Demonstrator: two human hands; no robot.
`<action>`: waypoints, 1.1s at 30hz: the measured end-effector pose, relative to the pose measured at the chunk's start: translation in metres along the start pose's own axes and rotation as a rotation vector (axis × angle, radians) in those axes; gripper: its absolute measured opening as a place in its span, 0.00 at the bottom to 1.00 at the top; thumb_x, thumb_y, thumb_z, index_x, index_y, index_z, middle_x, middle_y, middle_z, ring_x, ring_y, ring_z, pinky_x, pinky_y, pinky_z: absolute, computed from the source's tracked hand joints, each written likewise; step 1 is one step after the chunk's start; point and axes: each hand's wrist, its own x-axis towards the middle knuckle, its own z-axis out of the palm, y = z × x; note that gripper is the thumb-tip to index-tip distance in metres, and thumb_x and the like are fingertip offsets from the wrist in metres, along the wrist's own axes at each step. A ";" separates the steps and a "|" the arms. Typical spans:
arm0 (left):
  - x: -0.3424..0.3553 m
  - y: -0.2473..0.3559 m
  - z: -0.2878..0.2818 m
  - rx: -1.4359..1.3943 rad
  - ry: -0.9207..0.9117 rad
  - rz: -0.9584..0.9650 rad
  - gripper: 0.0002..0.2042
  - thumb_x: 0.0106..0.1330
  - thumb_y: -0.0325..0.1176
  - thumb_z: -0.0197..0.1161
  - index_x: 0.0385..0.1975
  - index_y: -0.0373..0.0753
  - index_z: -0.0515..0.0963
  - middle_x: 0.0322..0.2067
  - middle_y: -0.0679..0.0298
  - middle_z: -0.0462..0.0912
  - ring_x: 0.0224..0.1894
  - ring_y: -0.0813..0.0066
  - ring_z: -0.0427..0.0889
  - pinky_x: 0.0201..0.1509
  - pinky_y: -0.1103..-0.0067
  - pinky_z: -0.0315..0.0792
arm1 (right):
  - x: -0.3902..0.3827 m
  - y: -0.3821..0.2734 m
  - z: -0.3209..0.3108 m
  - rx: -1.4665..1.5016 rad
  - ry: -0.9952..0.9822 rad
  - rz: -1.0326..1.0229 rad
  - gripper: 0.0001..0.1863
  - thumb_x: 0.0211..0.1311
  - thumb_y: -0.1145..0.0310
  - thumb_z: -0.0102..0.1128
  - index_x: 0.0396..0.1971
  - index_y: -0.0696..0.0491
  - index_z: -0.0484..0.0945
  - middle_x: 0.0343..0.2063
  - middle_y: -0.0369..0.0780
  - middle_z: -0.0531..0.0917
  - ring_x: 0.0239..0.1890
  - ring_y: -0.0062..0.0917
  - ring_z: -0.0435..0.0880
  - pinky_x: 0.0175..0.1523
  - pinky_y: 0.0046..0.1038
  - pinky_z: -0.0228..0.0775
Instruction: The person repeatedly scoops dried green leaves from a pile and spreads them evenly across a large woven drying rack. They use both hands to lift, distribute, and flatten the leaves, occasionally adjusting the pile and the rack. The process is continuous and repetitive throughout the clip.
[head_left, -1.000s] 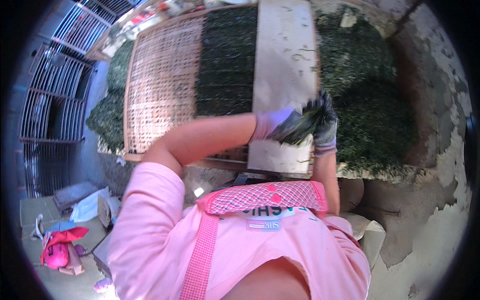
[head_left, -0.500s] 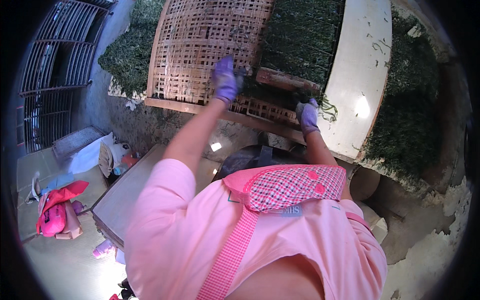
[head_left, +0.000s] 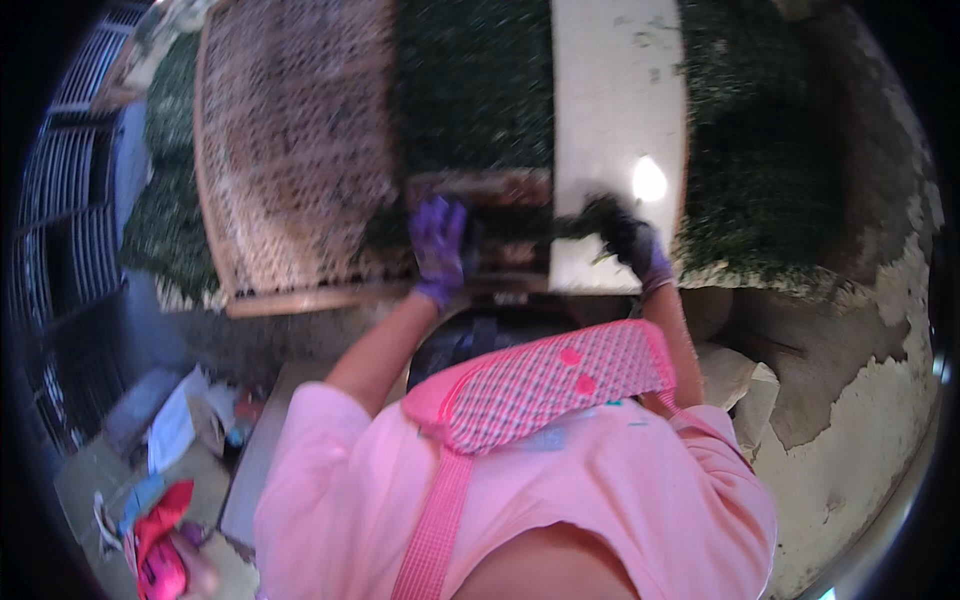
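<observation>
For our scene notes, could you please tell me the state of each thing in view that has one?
Left hand: gloved, grip unclear
Right hand: gloved, grip too blurred to tell
Green tuft: bunched, at the right hand's fingers
Green layer: spread in a band
Woven tray: partly covered by the green layer
White board: lying flat, green bits on it
Apron: worn
</observation>
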 end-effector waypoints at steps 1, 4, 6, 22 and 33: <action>0.013 0.018 0.000 -0.126 -0.209 0.183 0.19 0.56 0.40 0.64 0.47 0.43 0.77 0.49 0.53 0.77 0.52 0.54 0.75 0.56 0.64 0.69 | 0.006 -0.011 -0.007 0.243 -0.052 0.169 0.18 0.64 0.73 0.53 0.53 0.60 0.76 0.38 0.39 0.85 0.33 0.16 0.83 0.32 0.19 0.76; 0.037 0.080 0.022 -0.543 -0.170 0.030 0.08 0.58 0.41 0.64 0.29 0.45 0.81 0.28 0.57 0.82 0.32 0.57 0.81 0.36 0.66 0.74 | 0.037 -0.073 -0.044 0.571 -0.001 0.630 0.12 0.64 0.71 0.57 0.45 0.58 0.79 0.27 0.37 0.84 0.23 0.16 0.80 0.24 0.22 0.71; 0.049 0.090 0.049 -0.421 -0.087 -0.086 0.08 0.59 0.42 0.63 0.23 0.46 0.81 0.21 0.59 0.81 0.24 0.56 0.80 0.29 0.66 0.73 | 0.070 -0.069 -0.074 0.582 0.347 0.602 0.10 0.65 0.68 0.58 0.41 0.57 0.80 0.22 0.38 0.82 0.20 0.17 0.78 0.23 0.22 0.69; 0.051 0.093 0.043 -0.307 -0.298 -0.099 0.12 0.58 0.38 0.63 0.14 0.45 0.75 0.13 0.56 0.74 0.17 0.54 0.76 0.21 0.65 0.67 | 0.162 0.160 -0.123 -0.375 0.902 -0.005 0.18 0.53 0.73 0.59 0.46 0.57 0.79 0.43 0.45 0.83 0.45 0.41 0.81 0.55 0.38 0.71; 0.053 0.086 0.047 -0.272 -0.237 -0.037 0.12 0.59 0.41 0.63 0.16 0.47 0.77 0.15 0.58 0.77 0.18 0.56 0.77 0.22 0.65 0.69 | 0.205 0.146 -0.178 -0.302 0.805 0.221 0.36 0.42 0.73 0.62 0.58 0.48 0.70 0.56 0.49 0.73 0.52 0.44 0.77 0.56 0.36 0.71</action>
